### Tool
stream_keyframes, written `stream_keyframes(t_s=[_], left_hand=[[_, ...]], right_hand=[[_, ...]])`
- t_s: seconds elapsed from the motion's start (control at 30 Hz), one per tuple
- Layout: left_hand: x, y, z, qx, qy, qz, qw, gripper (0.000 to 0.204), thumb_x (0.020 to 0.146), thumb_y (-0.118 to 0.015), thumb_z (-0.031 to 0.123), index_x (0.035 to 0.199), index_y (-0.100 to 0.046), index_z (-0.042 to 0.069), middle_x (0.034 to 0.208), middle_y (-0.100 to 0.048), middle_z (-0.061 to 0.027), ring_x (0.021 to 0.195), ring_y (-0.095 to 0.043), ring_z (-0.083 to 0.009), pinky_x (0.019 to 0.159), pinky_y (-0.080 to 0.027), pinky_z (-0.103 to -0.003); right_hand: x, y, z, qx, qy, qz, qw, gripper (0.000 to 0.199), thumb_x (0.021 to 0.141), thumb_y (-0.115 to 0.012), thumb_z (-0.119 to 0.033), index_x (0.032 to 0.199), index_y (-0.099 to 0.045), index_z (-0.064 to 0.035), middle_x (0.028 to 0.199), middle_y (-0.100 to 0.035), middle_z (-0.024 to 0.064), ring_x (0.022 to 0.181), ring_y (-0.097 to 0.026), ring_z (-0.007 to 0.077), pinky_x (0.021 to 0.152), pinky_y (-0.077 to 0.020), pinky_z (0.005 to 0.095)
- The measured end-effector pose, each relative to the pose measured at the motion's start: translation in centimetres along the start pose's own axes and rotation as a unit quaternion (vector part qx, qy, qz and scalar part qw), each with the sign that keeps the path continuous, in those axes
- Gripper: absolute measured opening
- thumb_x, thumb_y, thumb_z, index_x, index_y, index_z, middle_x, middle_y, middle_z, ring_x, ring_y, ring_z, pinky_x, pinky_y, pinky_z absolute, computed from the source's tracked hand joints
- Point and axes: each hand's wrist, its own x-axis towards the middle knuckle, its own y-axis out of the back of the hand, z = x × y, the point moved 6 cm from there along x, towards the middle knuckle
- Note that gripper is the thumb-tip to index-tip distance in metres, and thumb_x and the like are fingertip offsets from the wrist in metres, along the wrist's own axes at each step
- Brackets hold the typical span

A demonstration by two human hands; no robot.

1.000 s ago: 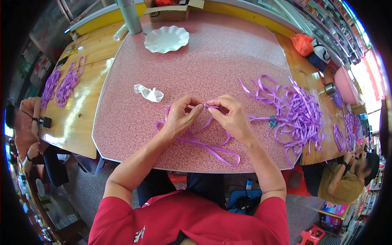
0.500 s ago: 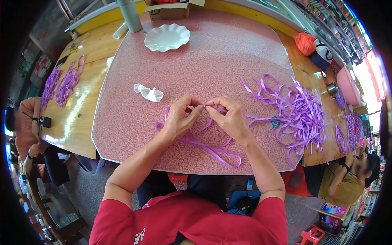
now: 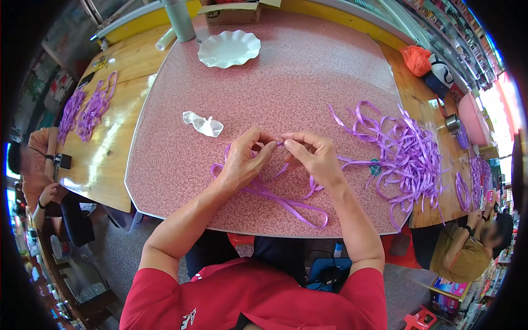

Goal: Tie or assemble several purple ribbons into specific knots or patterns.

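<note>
Head view: left hand [image 3: 243, 161] and right hand [image 3: 314, 157] pinch purple ribbon [image 3: 286, 201]; brown cardboard box [image 3: 234, 12] beyond.

A thin, glossy purple ribbon strip [image 3: 286, 202] is pinched at one end between the fingertips of both hands, raised just off the pink speckled bench [image 3: 308, 71]; its loose loops trail flat toward the near edge; some lengths cross.

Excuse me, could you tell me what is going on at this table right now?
A person in a red shirt pinches a purple ribbon between the left hand and right hand over the pink table; its loops trail toward the table's near edge. A pile of purple ribbons lies right, a crumpled wrapper left, a white plate farther back.
</note>
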Motion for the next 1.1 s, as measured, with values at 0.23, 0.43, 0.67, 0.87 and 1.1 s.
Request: stream_keyframes(t_s=[0.23,0.43,0.67,0.87,1.1], left_hand=[[0.0,0.1,1.6,0.062,-0.101,0.016,0.993,0.011,0.088,-0.070,0.002,0.097,-0.064,0.001,0.089,-0.065,-0.0096,0.078,-0.064,-0.0191,0.066,-0.051,-0.031],[-0.3,-0.3,2.5,0.089,-0.156,0.000,0.984,0.014,0.084,-0.071,-0.002,0.095,-0.063,0.000,0.092,-0.064,-0.0105,0.079,-0.064,-0.0218,0.066,-0.051,-0.031],[-0.3,-0.1,2.5,0.100,-0.156,0.004,0.983,0.013,0.085,-0.071,0.000,0.095,-0.062,0.000,0.091,-0.063,-0.0106,0.078,-0.064,-0.0229,0.066,-0.052,-0.033],[-0.3,0.1,1.9,0.089,-0.150,0.017,0.984,0.012,0.086,-0.071,0.002,0.094,-0.062,0.000,0.091,-0.062,-0.0105,0.077,-0.064,-0.0231,0.066,-0.052,-0.034],[-0.3,0.0,2.0,0.094,-0.155,0.017,0.983,0.013,0.085,-0.070,0.002,0.094,-0.061,0.000,0.091,-0.062,-0.0112,0.078,-0.064,-0.0242,0.066,-0.052,-0.035]], right_hand=[[0.1,0.4,0.2,-0.017,-0.039,-0.023,0.999,0.017,0.095,-0.070,-0.015,0.100,-0.072,0.0007,0.076,-0.064,-0.0027,0.062,-0.051,0.0017,0.050,-0.0378,0.0182],[-0.1,0.5,-0.5,-0.082,-0.023,-0.008,0.996,0.014,0.092,-0.072,-0.013,0.098,-0.073,-0.0003,0.075,-0.062,-0.0063,0.065,-0.048,0.0005,0.055,-0.0369,0.0181],[-0.4,-0.3,-1.3,-0.129,0.082,0.046,0.987,0.013,0.092,-0.072,-0.009,0.098,-0.074,0.0012,0.079,-0.067,-0.0028,0.071,-0.057,0.0020,0.061,-0.0453,0.0173],[-0.5,-0.4,-1.7,-0.118,0.087,0.028,0.989,0.010,0.090,-0.072,-0.006,0.098,-0.074,0.0003,0.082,-0.066,0.0006,0.068,-0.056,0.0046,0.058,-0.0444,0.0202],[-0.6,-0.9,-2.0,-0.233,0.166,0.038,0.958,0.009,0.091,-0.072,-0.004,0.099,-0.074,0.0001,0.083,-0.066,0.0007,0.068,-0.056,0.0051,0.059,-0.0436,0.0203]])
